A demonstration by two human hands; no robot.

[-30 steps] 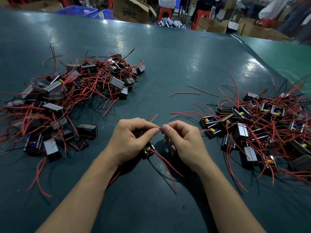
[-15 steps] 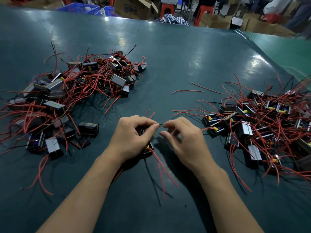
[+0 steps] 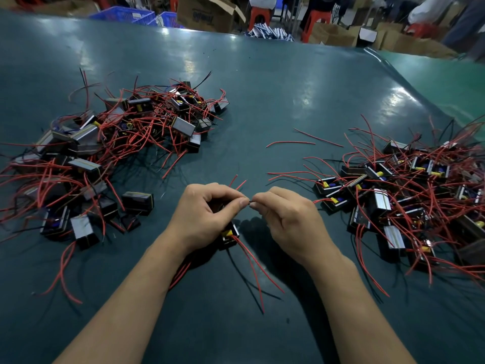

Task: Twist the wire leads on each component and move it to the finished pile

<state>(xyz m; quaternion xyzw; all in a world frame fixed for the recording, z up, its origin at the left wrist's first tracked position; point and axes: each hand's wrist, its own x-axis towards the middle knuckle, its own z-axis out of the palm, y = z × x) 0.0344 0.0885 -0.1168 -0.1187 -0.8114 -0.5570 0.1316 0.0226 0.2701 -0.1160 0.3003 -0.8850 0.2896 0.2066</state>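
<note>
A: What is the left hand [image 3: 207, 216] doing?

B: It is curling round a small black component [image 3: 228, 236], with the thumb and forefinger pinching the end of a thin wire lead [image 3: 250, 202] at the fingertips. The component is sitting low in the palm, just above the green table [image 3: 275, 101], and its yellow part is showing under the hand.

A: And the right hand [image 3: 287, 222]?

B: It is pinching the same lead from the other side. The two sets of fingertips are almost touching, with only a short dark bit of lead showing between them. The other fingers are curling loosely inward.

A: Are other wires coming off the component?

B: Red wires [image 3: 253, 269] are trailing from it toward the person, lying between the forearms, and two red tips are poking up behind the left knuckles.

A: Where are the piles lying?

B: One pile of components [image 3: 105, 148] with tangled red leads is lying to the left, well apart from the hands. Another pile [image 3: 399, 195] is lying to the right, with its nearest pieces just beside the right hand. I cannot tell which one is the finished pile.

A: Anything else on the table?

B: Two loose red wire pieces [image 3: 291, 143] are lying between the piles, beyond the hands. Cardboard boxes [image 3: 210, 11] and blue crates [image 3: 123, 14] are standing past the far edge.
</note>
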